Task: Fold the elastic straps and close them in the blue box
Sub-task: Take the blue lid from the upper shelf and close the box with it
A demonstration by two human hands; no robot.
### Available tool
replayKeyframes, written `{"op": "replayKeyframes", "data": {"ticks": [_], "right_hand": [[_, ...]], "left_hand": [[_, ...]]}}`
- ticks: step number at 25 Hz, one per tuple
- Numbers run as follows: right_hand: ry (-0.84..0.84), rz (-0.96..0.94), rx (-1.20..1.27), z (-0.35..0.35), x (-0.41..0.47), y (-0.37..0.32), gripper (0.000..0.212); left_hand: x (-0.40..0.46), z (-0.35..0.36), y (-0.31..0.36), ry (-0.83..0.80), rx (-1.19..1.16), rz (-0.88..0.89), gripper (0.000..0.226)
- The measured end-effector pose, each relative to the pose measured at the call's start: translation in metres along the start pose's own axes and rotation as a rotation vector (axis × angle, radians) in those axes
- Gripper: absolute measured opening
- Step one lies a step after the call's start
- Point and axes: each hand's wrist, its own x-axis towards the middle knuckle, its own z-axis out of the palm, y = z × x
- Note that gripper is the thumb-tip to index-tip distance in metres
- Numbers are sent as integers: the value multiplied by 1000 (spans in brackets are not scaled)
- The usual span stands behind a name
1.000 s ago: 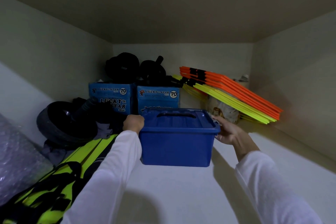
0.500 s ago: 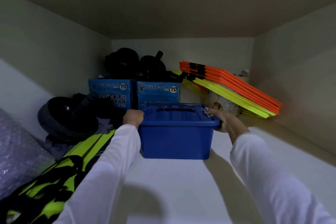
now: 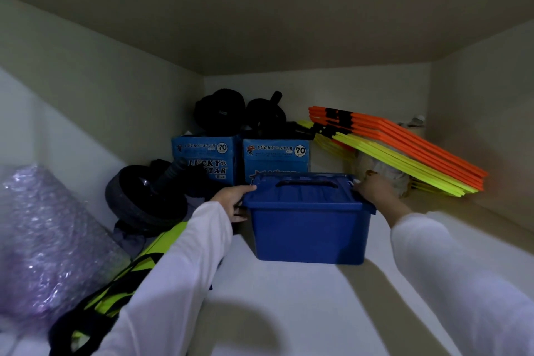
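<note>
A white shelf (image 3: 289, 298) inside a pale cupboard recess was seen to carry everything. To the left of the grip, a large roll of bubble wrap (image 3: 43, 240) was lying against the side wall, and a yellow-green and black bag (image 3: 124, 283) was stretched along the shelf beneath the left sleeve (image 3: 173, 283). The right sleeve (image 3: 462, 283) was extended past the right side of the box.

The blue box (image 3: 309, 228) was set on the shelf between the two hands, its lid (image 3: 303, 192) closed on top with a moulded handle at the centre. The elastic straps were not visible. The left hand (image 3: 232, 202) was held against the left end of the box, thumb laid over the lid's edge and fingers curled under the rim. The right hand (image 3: 372, 188) was placed at the far right corner of the lid; whether its grip was curled round the rim or merely resting could not be told.

Beyond the grip, two blue Lucky Star cartons (image 3: 276, 153) were standing side by side, almost touching the back of the box. Black ab wheels (image 3: 245, 113) were piled on the cartons, and another black wheel (image 3: 144, 196) was lying beyond the left hand. To the right of the grip, a stack of orange and yellow flat hurdles (image 3: 404, 150) was leaning over a pale bundle (image 3: 381, 173).
</note>
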Motion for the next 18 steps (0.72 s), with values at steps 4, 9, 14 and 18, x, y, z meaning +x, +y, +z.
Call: {"op": "replayKeyframes", "data": {"ticks": [4, 9, 14, 18], "right_hand": [[34, 4, -9, 1, 3, 3, 21], [66, -22, -3, 5, 5, 7, 20], [101, -28, 36, 7, 3, 8, 20], [106, 11, 37, 8, 3, 6, 25]], "left_hand": [[4, 8, 5, 87, 83, 43, 14], [17, 19, 8, 367, 530, 293, 35], [12, 28, 7, 457, 821, 423, 27], [5, 30, 11, 434, 946, 478, 23]]}}
